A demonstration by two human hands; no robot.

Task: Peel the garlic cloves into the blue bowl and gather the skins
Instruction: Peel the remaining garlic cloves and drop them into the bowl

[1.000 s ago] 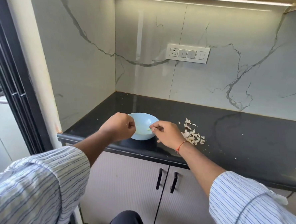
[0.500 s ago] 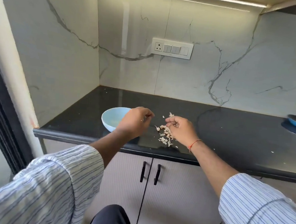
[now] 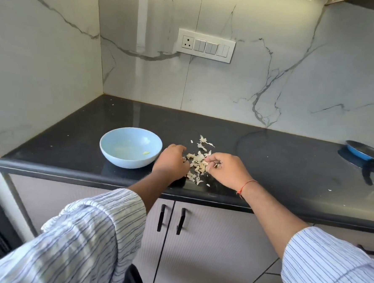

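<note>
Both hands, the left hand [image 3: 172, 160] and right hand [image 3: 226, 169], have shifted from the blue bowl [image 3: 130, 147] to the skins [image 3: 197, 161] beside it, fingers curled loosely, and careless sweeping could flick these light scraps off the counter [image 3: 279, 160] edge.

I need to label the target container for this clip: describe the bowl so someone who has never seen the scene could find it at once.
On the black countertop, look toward its left end near the corner of the marble walls. The blue bowl sits there, just left of the left hand and the garlic skins. It is pale, round and deep, unlike the darker blue pan at the far right.
</note>
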